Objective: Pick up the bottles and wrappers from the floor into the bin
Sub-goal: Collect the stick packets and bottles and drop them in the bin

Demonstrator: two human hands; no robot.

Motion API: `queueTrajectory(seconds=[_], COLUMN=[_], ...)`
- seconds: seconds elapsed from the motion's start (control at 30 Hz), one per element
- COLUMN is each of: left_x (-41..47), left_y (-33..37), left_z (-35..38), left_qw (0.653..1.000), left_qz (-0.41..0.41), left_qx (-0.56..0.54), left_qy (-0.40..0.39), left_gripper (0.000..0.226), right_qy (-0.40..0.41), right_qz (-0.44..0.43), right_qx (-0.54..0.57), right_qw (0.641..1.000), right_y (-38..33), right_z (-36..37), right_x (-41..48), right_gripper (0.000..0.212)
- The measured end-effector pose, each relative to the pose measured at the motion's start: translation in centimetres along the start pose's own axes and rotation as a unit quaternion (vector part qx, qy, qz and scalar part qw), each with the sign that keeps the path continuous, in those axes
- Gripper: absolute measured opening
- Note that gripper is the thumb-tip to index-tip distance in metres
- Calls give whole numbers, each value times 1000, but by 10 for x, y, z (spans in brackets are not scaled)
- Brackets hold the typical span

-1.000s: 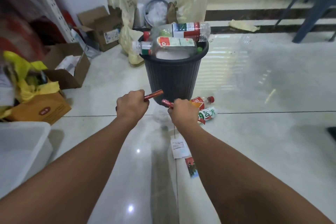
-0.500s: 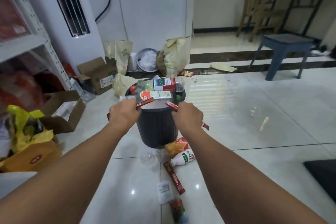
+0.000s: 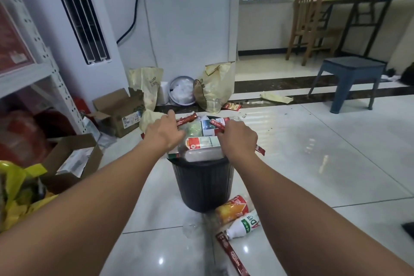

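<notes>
A black ribbed bin (image 3: pixel 202 186) stands on the tiled floor, heaped with clear plastic bottles (image 3: pixel 201 142). My left hand (image 3: pixel 164 133) grips a thin red wrapper (image 3: pixel 187 117) above the bin's left rim. My right hand (image 3: pixel 238 140) holds another red wrapper (image 3: pixel 218 125) over the right rim; its tail sticks out behind my wrist. On the floor by the bin lie an orange-labelled bottle (image 3: pixel 233 208), a white and green bottle (image 3: pixel 243 225), a crushed clear bottle (image 3: pixel 193 225) and a long red wrapper (image 3: pixel 231 254).
Open cardboard boxes (image 3: pixel 118 110) and a yellow bag (image 3: pixel 18 188) crowd the left by a white shelf rack (image 3: pixel 44 67). Yellowish sacks (image 3: pixel 215 87) lean on the wall behind the bin. A blue stool (image 3: pixel 350 80) and a wooden chair (image 3: pixel 308 27) stand at the right.
Both hands have lifted their red wrappers from near the floor up over the heaped bin. The view has risen and the bin now sits lower in the frame.
</notes>
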State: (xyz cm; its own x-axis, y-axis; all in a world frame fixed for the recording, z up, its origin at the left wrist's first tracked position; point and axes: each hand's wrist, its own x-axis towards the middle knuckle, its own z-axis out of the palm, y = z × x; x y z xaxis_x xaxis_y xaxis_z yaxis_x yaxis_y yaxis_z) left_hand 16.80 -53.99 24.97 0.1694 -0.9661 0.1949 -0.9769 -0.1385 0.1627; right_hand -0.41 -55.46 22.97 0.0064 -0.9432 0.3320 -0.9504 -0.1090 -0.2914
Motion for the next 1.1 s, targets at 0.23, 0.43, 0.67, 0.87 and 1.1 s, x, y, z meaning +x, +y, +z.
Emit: queueTrajectory(seconds=[0.23,0.43,0.67,0.87,1.1], left_x=[37,49,50,55,57], left_y=[12,26,31,27,18], left_z=[23,44,47,47,50], left_qw=[993,983,977,979,982], left_qz=[70,105,154,174,174], left_qx=[69,137,148,102,66], left_qy=[-70,-57,-21,-8,-34], left_gripper=[39,41,38,44,45], right_qy=[28,51,52,41,22], right_qz=[7,-1,-17,-22,-23], right_qx=[2,1,-19,-21,-21], right_qw=[1000,999,998,999,999], right_y=[9,16,22,21,15], right_z=[-4,-4,6,12,19], right_x=[17,33,38,37,36], right_gripper=[21,23,18,20,20])
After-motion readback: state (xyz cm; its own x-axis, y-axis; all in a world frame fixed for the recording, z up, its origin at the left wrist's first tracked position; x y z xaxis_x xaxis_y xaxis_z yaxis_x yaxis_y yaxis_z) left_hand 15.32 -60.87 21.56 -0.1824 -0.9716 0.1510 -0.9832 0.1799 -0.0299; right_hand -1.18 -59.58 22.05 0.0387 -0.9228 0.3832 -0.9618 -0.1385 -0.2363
